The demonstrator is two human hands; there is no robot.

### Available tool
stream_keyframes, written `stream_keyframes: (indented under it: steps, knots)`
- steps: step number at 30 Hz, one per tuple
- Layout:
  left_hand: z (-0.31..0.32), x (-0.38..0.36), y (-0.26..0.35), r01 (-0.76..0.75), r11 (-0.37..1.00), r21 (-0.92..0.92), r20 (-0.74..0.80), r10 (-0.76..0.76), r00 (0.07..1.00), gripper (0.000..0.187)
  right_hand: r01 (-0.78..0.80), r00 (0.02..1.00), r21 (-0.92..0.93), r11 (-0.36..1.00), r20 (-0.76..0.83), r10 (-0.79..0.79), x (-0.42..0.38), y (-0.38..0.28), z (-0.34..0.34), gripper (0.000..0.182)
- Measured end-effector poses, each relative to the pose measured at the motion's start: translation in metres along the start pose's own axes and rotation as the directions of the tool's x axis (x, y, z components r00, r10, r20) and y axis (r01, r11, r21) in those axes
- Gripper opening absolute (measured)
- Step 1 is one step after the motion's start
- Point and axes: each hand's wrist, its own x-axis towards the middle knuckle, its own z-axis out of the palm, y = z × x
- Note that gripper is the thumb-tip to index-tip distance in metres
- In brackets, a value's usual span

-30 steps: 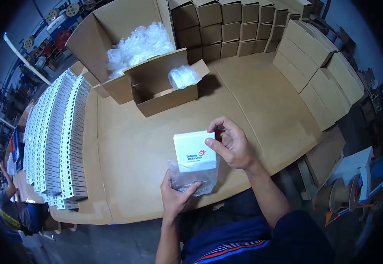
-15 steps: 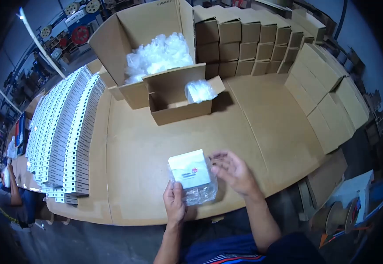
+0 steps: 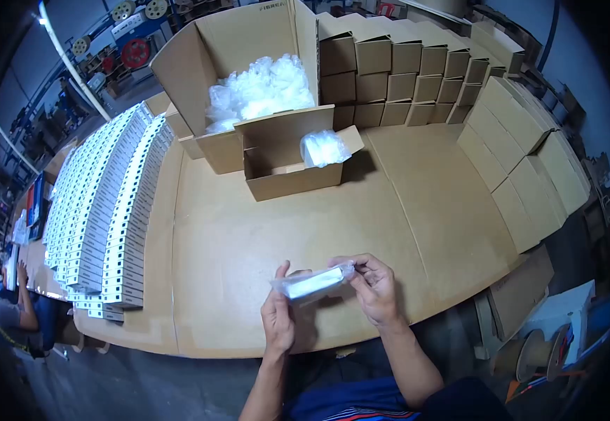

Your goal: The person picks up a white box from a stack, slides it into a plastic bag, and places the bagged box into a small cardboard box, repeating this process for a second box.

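Observation:
A small white box (image 3: 315, 283), wrapped in clear bubble wrap, is held above the table's near edge with a narrow side turned up. My left hand (image 3: 277, 319) grips its left end between thumb and fingers. At the right end, my right hand (image 3: 375, 291) pinches the wrap and the box's corner. Beyond both hands stands an open brown carton (image 3: 294, 186). A bubble-wrapped bundle (image 3: 325, 149) rests at that carton's right end, by a raised flap.
Behind the open carton, a large carton (image 3: 222, 154) holds loose bubble wrap (image 3: 263, 91). Long stacks of small white boxes (image 3: 98, 203) line the left. Brown cartons (image 3: 407, 59) are stacked at the back, and more cartons (image 3: 522, 154) at right. Another person (image 3: 17, 312) is at far left.
The wrapped box has tipped from its printed face showing to a narrow side showing. My right hand has come in from beside it to grip its right end.

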Motion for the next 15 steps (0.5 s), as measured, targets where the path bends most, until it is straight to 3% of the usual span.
stream_keyframes:
  steps: [1,2,3,6,9,13,15]
  knots:
    - [0.002,0.000,0.001,0.023,0.998,-0.050,-0.047,-0.025,0.999,0.063,-0.022,1.000,0.023,0.999,-0.004,0.022,0.001,-0.003,0.002,0.020]
    - [0.005,0.001,0.002,0.043,0.994,-0.102,-0.091,-0.052,0.994,0.063,-0.083,0.997,0.162,0.983,0.026,0.080,0.000,-0.009,0.006,0.026]
    - [0.006,0.002,0.002,0.059,0.986,-0.155,-0.133,-0.080,0.988,0.063,-0.088,0.996,0.112,0.990,0.042,0.084,-0.001,-0.008,0.008,0.028]
    - [0.001,0.003,0.003,0.089,0.950,-0.299,-0.004,-0.095,0.995,0.060,-0.072,0.994,-0.118,0.990,0.077,0.082,-0.008,0.001,0.006,0.035]
    - [0.005,0.006,0.015,-0.101,0.987,0.122,0.150,0.083,0.985,0.058,-0.054,0.996,-0.098,0.994,0.062,0.060,-0.010,0.008,0.006,0.031]
    - [0.004,0.003,0.009,0.114,0.994,-0.005,0.001,-0.114,0.994,0.035,0.025,0.989,-0.275,0.961,0.147,0.016,-0.007,0.003,0.003,0.025]
    - [0.007,0.001,0.010,0.098,0.995,0.002,-0.045,-0.098,0.994,0.024,0.144,0.976,-0.370,0.918,0.204,-0.071,-0.005,0.006,-0.001,0.022]
